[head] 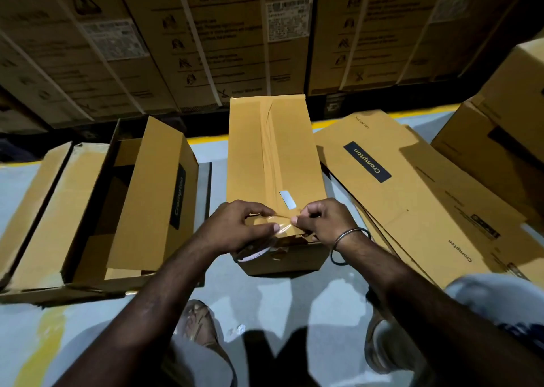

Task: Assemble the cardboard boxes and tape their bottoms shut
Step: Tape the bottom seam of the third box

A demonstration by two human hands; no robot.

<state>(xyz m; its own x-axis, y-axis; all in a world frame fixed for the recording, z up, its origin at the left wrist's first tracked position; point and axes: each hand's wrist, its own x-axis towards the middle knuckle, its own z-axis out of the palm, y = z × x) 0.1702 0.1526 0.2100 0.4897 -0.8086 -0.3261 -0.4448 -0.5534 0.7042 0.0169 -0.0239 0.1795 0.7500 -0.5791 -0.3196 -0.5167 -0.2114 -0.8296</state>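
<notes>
The box (275,163) in hand stands bottom-up on the floor (212,298), directly ahead of the person, between the knees and the yellow line (332,123) that runs along the foot of the stacked cartons (206,39); its long axis runs straight away from the person, one short end toward the knees, the other toward the cartons. A strip of clear tape (272,151) lies along that same axis, down the middle seam of the closed flaps, wrinkled near the far end.

Both hands meet at the near short edge of the box — the spot the next move turns on; the left hand (241,227) is curled, thumb and forefinger pinching the tape where it comes over the edge; the right hand (322,220) pinches the same tape just beside it, so the two pinches nearly touch across the seam. The tape roll (254,255) shows only in part, under the left hand against the near end wall; I cannot tell which fingers, if any, carry it. The laid strip runs away from both pinches along the seam; neither hand is clearly the nearer.

My reading: the seam strip is down and the tape is being torn or parted at the near end.

On the floor to the left lies an open box (147,198) on its side; to the right, well apart from the hands, flattened boxes (412,195) lie in a fanned pile.
</notes>
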